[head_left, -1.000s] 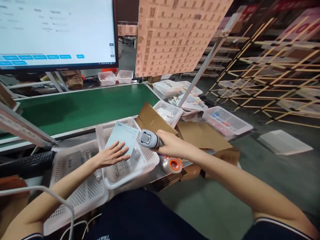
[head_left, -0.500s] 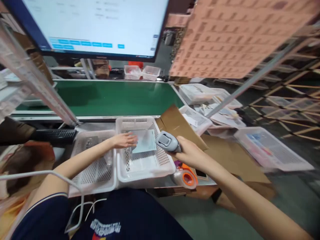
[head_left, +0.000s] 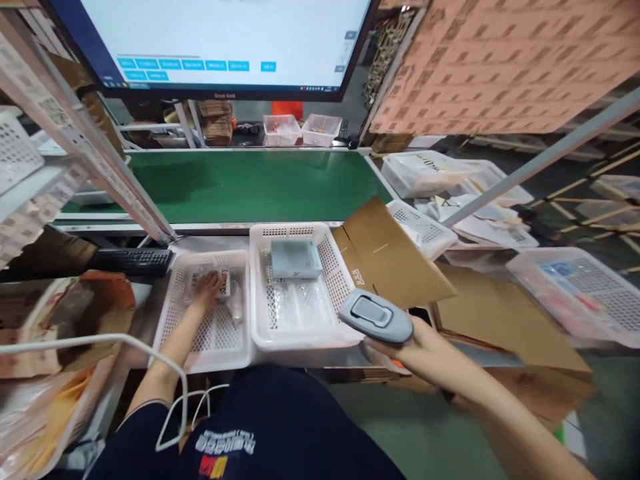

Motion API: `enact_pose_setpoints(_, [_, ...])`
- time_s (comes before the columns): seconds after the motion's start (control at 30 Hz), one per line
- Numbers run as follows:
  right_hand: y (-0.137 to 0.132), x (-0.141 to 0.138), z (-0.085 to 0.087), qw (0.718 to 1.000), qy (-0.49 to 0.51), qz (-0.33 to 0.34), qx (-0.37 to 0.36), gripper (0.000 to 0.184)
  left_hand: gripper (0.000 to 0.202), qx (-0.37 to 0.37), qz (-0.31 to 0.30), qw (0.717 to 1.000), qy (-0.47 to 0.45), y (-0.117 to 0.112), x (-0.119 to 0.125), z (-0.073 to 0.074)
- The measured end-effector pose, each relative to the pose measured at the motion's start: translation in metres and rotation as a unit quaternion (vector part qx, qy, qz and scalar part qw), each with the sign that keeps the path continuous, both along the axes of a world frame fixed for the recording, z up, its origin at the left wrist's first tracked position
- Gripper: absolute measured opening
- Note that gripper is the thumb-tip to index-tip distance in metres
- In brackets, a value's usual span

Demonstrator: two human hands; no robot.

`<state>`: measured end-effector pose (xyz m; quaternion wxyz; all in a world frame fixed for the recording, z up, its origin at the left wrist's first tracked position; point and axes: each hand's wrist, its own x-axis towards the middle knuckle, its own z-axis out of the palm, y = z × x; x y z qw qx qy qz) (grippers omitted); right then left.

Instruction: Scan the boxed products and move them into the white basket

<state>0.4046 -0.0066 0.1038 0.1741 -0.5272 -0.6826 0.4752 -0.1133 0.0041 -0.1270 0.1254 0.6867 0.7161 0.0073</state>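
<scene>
My right hand (head_left: 417, 347) is wrapped round the handle of a grey barcode scanner (head_left: 376, 315), held just right of the middle white perforated basket (head_left: 301, 337). A pale blue flat packet (head_left: 295, 259) lies at the far end of that basket, with clear bags under it. My left hand (head_left: 207, 288) reaches into the left white basket (head_left: 200, 350) and rests on a clear-wrapped item (head_left: 226, 287) there; its fingers look curled on it.
A green conveyor belt (head_left: 240, 183) runs behind the baskets, under a large monitor (head_left: 225, 40). A black keyboard (head_left: 131, 261) sits at left by a slanted metal rail (head_left: 100, 160). Folded brown cardboard (head_left: 395, 257) and more white baskets (head_left: 575, 293) lie to the right.
My left hand left the blue packet in the middle basket and moved into the left basket. My right hand drew the scanner back and to the right. The camera turned left.
</scene>
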Motion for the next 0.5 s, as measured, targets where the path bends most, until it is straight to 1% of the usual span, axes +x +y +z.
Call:
enact_pose_setpoints(0.07, [0.003,-0.011,-0.001,1.0,0.015,0.027,0.001,0.064,0.063,0.022,-0.006,0.999,-0.031,0.005,-0.002,0.012])
enact_pose_setpoints(0.13, [0.003,-0.019,0.0,0.998,0.029,0.048,0.007,0.06,0.052,0.055,-0.018,0.997,-0.058,0.005,-0.011,0.027])
enact_pose_setpoints(0.17, [0.002,-0.022,0.001,0.998,0.034,0.056,0.011,0.058,0.046,0.085,-0.017,0.992,-0.097,0.002,-0.016,0.033])
enact_pose_setpoints(0.2, [0.001,-0.025,0.002,0.997,0.038,0.059,0.015,0.057,0.042,0.113,0.003,0.98,-0.166,-0.003,-0.022,0.039])
enact_pose_setpoints(0.23, [-0.001,-0.027,0.003,0.997,0.042,0.061,0.018,0.057,0.041,0.136,0.041,0.957,-0.253,-0.009,-0.028,0.043])
enact_pose_setpoints(0.27, [-0.002,-0.029,0.003,0.997,0.045,0.065,0.022,0.056,0.043,0.15,0.088,0.925,-0.339,-0.015,-0.033,0.047])
enact_pose_setpoints(0.33, [-0.002,-0.035,0.003,0.996,0.048,0.072,0.033,0.051,0.055,0.157,0.185,0.845,-0.477,-0.027,-0.038,0.055])
enact_pose_setpoints(0.37, [-0.001,-0.04,0.003,0.995,0.05,0.075,0.039,0.049,0.062,0.159,0.223,0.809,-0.52,-0.031,-0.038,0.059])
enact_pose_setpoints(0.4, [0.0,-0.046,0.002,0.994,0.056,0.081,0.044,0.048,0.068,0.171,0.244,0.778,-0.553,-0.033,-0.035,0.063])
enact_pose_setpoints(0.47, [0.002,-0.063,0.003,0.991,0.082,0.089,0.056,0.05,0.077,0.2,0.262,0.717,-0.614,-0.033,-0.023,0.075])
enact_pose_setpoints(0.5, [0.004,-0.073,0.004,0.988,0.099,0.095,0.064,0.051,0.081,0.21,0.263,0.696,-0.634,-0.032,-0.014,0.083])
